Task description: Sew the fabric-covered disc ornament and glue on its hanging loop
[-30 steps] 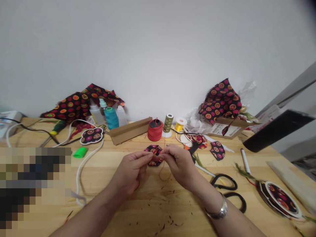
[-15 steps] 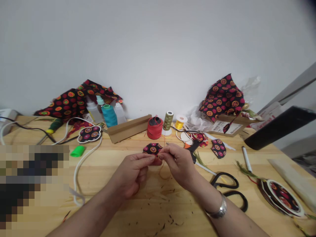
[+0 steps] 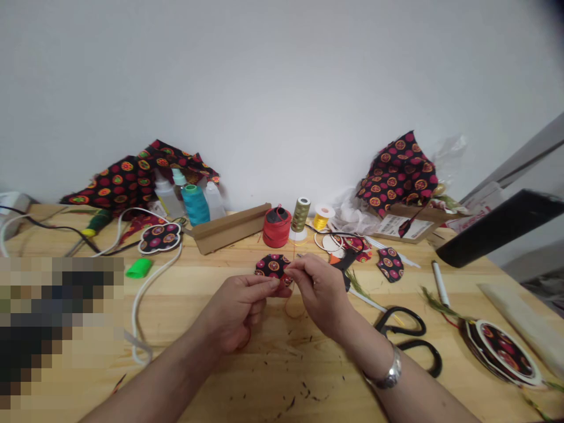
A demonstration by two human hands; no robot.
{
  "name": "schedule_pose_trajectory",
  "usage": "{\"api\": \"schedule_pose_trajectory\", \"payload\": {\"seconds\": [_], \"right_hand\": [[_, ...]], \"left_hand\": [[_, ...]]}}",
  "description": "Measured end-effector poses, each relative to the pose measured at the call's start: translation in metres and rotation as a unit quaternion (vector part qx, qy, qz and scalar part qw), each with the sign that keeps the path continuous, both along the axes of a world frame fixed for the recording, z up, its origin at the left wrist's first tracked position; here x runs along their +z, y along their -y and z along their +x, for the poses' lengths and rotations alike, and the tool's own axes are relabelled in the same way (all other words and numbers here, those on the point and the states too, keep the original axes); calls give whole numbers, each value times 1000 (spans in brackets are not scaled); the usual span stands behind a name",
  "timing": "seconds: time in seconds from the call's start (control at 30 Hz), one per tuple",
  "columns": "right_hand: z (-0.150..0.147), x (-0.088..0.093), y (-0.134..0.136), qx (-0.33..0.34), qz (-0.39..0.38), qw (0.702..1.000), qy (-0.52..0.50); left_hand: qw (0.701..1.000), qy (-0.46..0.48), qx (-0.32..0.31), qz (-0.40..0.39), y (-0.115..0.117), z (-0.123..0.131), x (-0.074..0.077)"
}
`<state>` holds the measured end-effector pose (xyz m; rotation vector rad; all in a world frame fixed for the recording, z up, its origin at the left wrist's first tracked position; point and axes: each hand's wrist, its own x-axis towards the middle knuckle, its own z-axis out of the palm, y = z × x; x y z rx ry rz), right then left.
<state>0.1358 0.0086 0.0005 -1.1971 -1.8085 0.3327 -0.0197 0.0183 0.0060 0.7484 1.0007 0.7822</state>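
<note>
A dark fabric piece (image 3: 269, 265) with red and yellow round motifs is pinched between thumb and fingers of my left hand (image 3: 240, 305). At its right edge my right hand (image 3: 321, 291) is closed in a pinch; a thin grey tip like a needle's shows above the fingers, mostly hidden. A fine orange thread (image 3: 293, 314) hangs in a loop below the fabric, between the hands. Just behind stand a red thread spool (image 3: 277, 228), an olive thread cone (image 3: 301, 215) and a yellow spool (image 3: 323, 217).
Black-handled scissors (image 3: 403, 323) lie beside my right forearm, near a glue gun (image 3: 346, 264). Fabric-covered ovals (image 3: 506, 352) and a white marker (image 3: 440, 284) are at right. Left are a white cable (image 3: 136, 305), a green cap (image 3: 139, 268), bottles and a teal thread cone (image 3: 196, 205).
My right hand has shifted very slightly away from the fabric's edge. My left hand keeps its hold on the fabric almost in the same place.
</note>
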Motion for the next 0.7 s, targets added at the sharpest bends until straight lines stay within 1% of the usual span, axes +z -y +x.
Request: {"api": "schedule_pose_trajectory", "payload": {"seconds": [0.2, 0.7], "right_hand": [[0, -2, 0, -5, 3, 1000, 8], [0, -2, -1, -13, 19, 1000, 8]], "left_hand": [[1000, -15, -12, 12, -1, 1, -1], [999, -30, -10, 10, -1, 0, 0]]}}
